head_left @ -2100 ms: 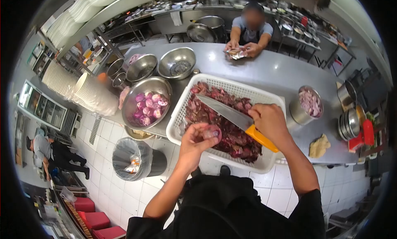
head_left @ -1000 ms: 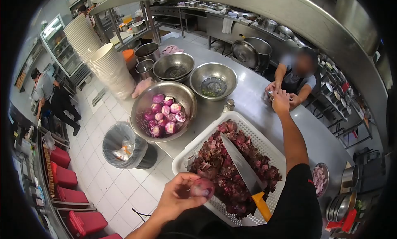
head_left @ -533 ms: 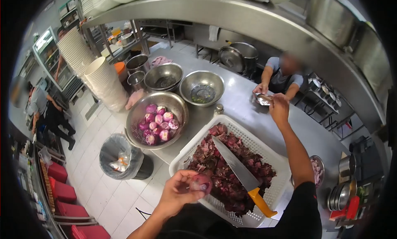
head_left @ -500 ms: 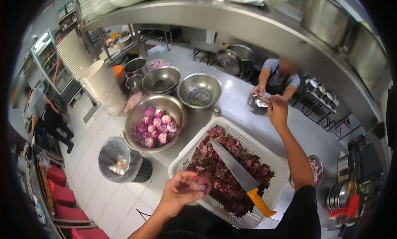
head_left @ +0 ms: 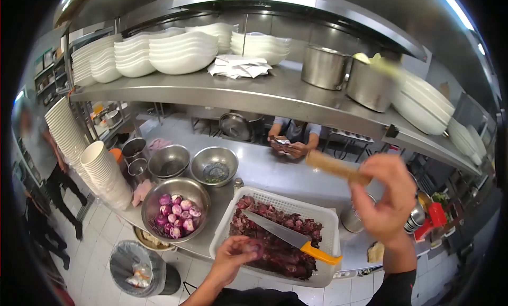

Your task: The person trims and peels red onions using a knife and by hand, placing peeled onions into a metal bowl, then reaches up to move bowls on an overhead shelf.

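Raised on the right, my right hand (head_left: pixel 389 197) pinches a tan, stick-shaped piece (head_left: pixel 336 167), blurred, its kind unclear. My left hand (head_left: pixel 233 258) holds a red onion (head_left: pixel 254 250) over the near left edge of a white perforated basket (head_left: pixel 330 224). Dark red onions and skins (head_left: pixel 286 261) fill the basket. Across them lies a large knife (head_left: pixel 280 232) with a yellow handle, touched by neither hand. Left of the basket, a steel bowl (head_left: pixel 150 200) contains several peeled purple onions (head_left: pixel 177 216).
Across the steel counter (head_left: pixel 259 163), a person (head_left: pixel 296 134) holds a foil packet (head_left: pixel 281 142). Overhead, a shelf (head_left: pixel 211 97) bears white dishes and steel pots. Two more steel bowls and stacked tubs (head_left: pixel 106 171) stand left; a lined bin (head_left: pixel 138 269) is below. More people are far left.
My right hand has moved from the other person's foil packet back toward me and up, carrying the tan piece. The view has tilted up to the shelf. My left hand still holds the onion.
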A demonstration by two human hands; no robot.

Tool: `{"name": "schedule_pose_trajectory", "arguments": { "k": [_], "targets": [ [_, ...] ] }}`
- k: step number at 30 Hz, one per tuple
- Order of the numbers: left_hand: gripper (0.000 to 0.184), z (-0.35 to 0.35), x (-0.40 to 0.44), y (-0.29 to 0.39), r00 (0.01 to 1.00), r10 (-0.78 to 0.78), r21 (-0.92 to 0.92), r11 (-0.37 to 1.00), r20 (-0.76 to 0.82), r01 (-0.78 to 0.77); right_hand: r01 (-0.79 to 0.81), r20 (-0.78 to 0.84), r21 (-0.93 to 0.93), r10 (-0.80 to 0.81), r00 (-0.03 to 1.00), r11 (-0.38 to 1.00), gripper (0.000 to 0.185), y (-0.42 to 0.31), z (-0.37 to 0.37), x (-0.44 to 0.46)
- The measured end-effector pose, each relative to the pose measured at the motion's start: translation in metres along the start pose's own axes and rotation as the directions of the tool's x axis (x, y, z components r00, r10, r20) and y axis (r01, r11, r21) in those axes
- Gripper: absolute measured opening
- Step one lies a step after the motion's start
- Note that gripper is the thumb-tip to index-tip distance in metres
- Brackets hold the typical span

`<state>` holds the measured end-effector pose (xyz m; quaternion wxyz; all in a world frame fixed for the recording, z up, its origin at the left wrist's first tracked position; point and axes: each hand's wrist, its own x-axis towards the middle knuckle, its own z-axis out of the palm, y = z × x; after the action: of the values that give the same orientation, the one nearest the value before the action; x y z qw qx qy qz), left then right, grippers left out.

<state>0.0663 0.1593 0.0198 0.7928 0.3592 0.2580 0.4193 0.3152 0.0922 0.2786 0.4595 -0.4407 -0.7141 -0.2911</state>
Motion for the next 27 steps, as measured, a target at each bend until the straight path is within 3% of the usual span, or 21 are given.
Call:
{"name": "schedule_pose_trajectory", "arguments": {
  "k": [3, 10, 12, 14, 19, 22, 27],
  "targets": [
    [0.047, -0.002, -0.005, 0.011, 0.999, -0.009, -0.012, 1.000, 0.048, 0.009, -0.010, -0.122, -0.022, 0.008, 0.992, 1.000, 0.023, -0.016, -0.003, 0.047],
    [0.047, -0.016, -0.021, 0.031, 0.990, -0.013, -0.020, 1.000, 0.143, 0.017, 0.147, -0.097, -0.040, -0.150, 0.984, 0.988, 0.020, -0.039, 0.068, 0.171],
    [0.047, -0.017, -0.026, 0.036, 0.986, -0.020, -0.025, 0.999, 0.167, 0.024, 0.117, -0.050, 0.008, -0.117, 0.992, 0.993, 0.022, -0.036, 0.107, 0.205],
    [0.045, -0.023, -0.032, 0.039, 0.988, -0.017, 0.011, 1.000, 0.154, 0.016, 0.140, 0.039, -0.128, -0.136, 0.990, 0.982, 0.028, -0.026, 0.144, 0.238],
    [0.047, -0.038, -0.048, 0.049, 0.992, -0.025, 0.041, 0.999, 0.126, 0.020, -0.064, 0.161, -0.205, 0.099, 0.982, 0.977, 0.026, -0.014, 0.209, 0.289],
    [0.047, -0.048, -0.055, 0.055, 0.995, -0.013, 0.052, 0.999, 0.099, 0.008, -0.095, 0.249, -0.203, 0.145, 0.958, 0.975, 0.026, -0.007, 0.230, 0.296],
    [0.047, -0.061, -0.060, 0.060, 0.994, 0.047, 0.057, 0.997, 0.095, -0.052, -0.001, 0.355, -0.197, 0.072, 0.932, 0.980, 0.035, -0.005, 0.241, 0.298]
  ]
}}
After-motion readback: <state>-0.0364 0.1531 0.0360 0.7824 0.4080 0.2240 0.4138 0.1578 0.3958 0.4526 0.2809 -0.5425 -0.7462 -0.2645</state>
